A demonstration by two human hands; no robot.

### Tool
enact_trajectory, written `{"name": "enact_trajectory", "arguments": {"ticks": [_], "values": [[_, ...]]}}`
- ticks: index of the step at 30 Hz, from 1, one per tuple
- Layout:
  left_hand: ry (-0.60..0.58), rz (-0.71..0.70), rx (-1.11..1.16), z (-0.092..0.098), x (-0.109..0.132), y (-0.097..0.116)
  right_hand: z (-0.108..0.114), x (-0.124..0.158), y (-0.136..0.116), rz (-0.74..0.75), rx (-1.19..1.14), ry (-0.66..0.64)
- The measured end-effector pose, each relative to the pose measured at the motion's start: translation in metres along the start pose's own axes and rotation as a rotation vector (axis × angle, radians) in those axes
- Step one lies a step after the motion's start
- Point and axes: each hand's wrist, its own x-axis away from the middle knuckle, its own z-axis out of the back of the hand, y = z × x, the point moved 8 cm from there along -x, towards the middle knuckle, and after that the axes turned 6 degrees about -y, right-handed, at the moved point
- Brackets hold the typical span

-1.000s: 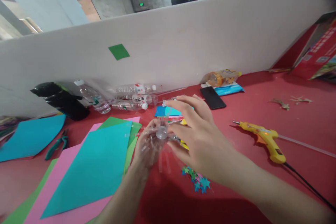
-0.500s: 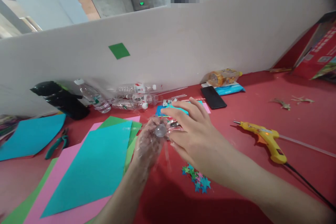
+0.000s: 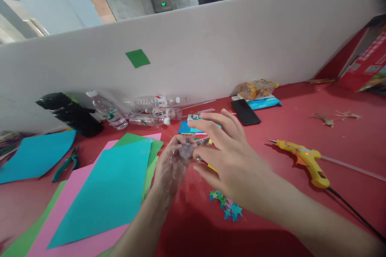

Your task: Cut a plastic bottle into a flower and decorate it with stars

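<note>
My left hand (image 3: 170, 162) is closed around a clear plastic bottle piece (image 3: 186, 151), its round end facing up and thin see-through strips spreading out from it. At the right edge of the piece, the thumb and index finger of my right hand (image 3: 224, 148) close on the plastic, while its other fingers are raised and bent. Glare and blur hide the exact contact. Small paper stars (image 3: 226, 205) in blue, green and pink lie below my right hand. Behind both hands rest small blue cards (image 3: 184, 127).
Coloured paper sheets (image 3: 105, 192) and pliers (image 3: 66, 165) lie left. Along the white partition (image 3: 193, 56) are a black flask (image 3: 70, 114) and several clear bottles (image 3: 150, 119). A phone (image 3: 245, 111) and a yellow glue gun (image 3: 304, 158) with its cord lie right.
My right hand has shifted slightly, with its raised fingers a little further right. The plastic piece has turned a little in my left hand, and a yellow bit now shows beneath my right hand.
</note>
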Motion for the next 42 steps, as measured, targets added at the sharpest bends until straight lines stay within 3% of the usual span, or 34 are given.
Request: {"name": "enact_trajectory", "arguments": {"ticks": [3,20,27,42], "values": [[-0.06,-0.012,0.003,-0.002,-0.001,-0.001,0.005,0.001,0.001,-0.009,-0.017,0.004],[-0.053,-0.011,-0.003,-0.001,-0.002,-0.003,-0.001,0.0,0.001,0.04,0.022,-0.08],[-0.046,0.015,-0.087,-0.008,0.001,-0.001,0.002,0.0,0.001,0.043,0.024,0.005],[-0.079,0.024,0.019,-0.004,-0.001,-0.005,0.003,0.001,0.005,-0.018,-0.042,-0.044]]}}
